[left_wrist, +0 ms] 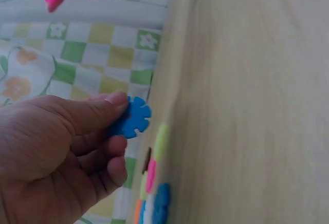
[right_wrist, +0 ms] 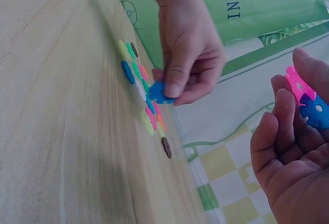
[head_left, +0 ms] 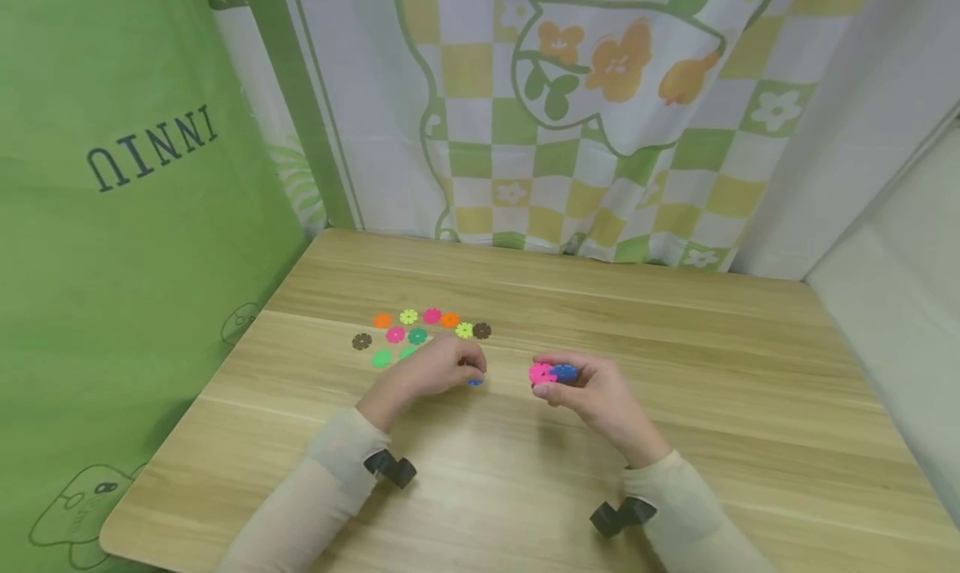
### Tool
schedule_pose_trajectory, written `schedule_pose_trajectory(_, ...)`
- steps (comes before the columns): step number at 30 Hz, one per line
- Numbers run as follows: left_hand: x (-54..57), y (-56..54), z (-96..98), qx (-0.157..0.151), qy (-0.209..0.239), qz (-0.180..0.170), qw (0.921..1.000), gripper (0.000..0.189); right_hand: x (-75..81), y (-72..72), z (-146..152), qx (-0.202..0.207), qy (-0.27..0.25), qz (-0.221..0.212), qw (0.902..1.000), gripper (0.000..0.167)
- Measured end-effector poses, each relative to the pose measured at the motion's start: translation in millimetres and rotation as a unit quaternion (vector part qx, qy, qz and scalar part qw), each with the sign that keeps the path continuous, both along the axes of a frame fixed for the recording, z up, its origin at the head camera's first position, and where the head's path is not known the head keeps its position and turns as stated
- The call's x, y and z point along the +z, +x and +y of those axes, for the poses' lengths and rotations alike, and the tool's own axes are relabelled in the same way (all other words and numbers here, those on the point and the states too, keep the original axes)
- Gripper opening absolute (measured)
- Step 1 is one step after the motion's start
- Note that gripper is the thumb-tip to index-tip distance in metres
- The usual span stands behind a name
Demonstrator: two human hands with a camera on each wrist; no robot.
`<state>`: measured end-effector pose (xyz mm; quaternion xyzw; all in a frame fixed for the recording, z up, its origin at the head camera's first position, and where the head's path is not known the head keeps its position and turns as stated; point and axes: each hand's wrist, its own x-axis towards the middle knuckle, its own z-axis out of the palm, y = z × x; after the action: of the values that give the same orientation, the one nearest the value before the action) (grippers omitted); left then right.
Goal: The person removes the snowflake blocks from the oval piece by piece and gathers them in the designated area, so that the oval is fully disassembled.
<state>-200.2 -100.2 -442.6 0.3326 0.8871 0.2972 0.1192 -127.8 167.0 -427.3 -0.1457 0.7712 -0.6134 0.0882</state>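
Between thumb and fingers, my left hand pinches a blue notched disc, a flat round piece with slots around its edge. My right hand holds a pink notched disc joined to another blue disc. In the right wrist view that pink piece and its blue partner overlap at their edges, between thumb and fingers. Both hands are raised over the table, apart from each other, the left one close to the loose discs.
On the wooden table, several loose notched discs lie at the left, among them an orange disc, a brown disc and a green disc. The left hand hides some. A patterned curtain hangs behind, and green cloth borders the left side.
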Motion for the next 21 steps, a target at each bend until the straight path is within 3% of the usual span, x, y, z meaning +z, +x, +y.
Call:
schedule_pose_trajectory(4,-14.4,-8.1,-7.7,-0.008,-0.030,0.007,0.9995,0.007,-1.2,-0.4,-1,0.003,-0.001,0.002,1.0000,0.041)
schedule_pose_trajectory(9,-19.4,-10.7,-12.1,0.005,-0.053,-0.011,0.9985,0.009,-1.3,-0.3,-1,0.010,0.001,-0.002,0.9999,0.042)
schedule_pose_trajectory(15,-13.1,-7.5,-11.4,0.035,-0.049,-0.020,0.9980,0.017,-1.9,0.0,-1,0.022,-0.004,-0.011,0.9997,0.045)
schedule_pose_trajectory(21,4.8,2.9,-0.5,0.015,0.012,0.003,0.9998,0.022,-2.0,0.2,-1,0.021,-0.009,-0.019,0.9996,0.046)
